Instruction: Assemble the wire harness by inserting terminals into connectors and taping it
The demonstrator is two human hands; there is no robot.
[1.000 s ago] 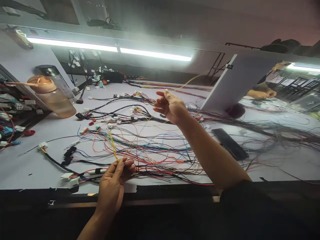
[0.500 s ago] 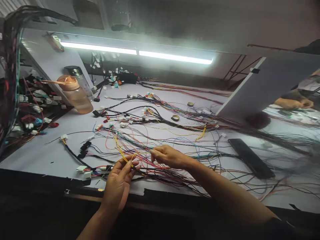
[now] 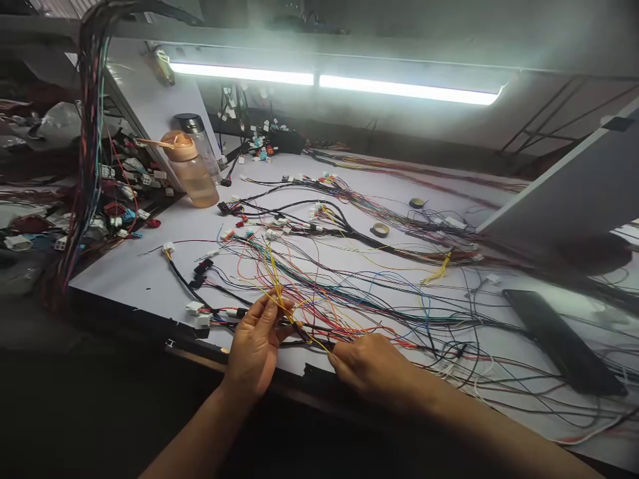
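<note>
Near the table's front edge, my left hand [image 3: 259,336] pinches a few yellow wires [image 3: 273,269] between thumb and fingers, their thin ends fanning up and away from me. To its right, my right hand [image 3: 367,362] is closed at the end of a yellow wire [image 3: 319,343] that runs over from the left hand. A dark-wrapped harness branch lies between the hands. Red, green, blue and black wires [image 3: 349,299] spread behind them. White connectors [image 3: 198,314] rest to the left of my left hand.
A drink bottle [image 3: 194,178] stands at the back left beside a dark-lidded one. Tape rolls [image 3: 380,229] lie mid-table; a black phone [image 3: 564,339] rests at right. A wire bundle [image 3: 92,133] hangs at left, and a white panel [image 3: 564,179] rises at right.
My right hand has come down toward the table's front edge, with a yellow wire now stretched to it. My left hand still holds the yellow wires. The view has turned, shifting the table's contents.
</note>
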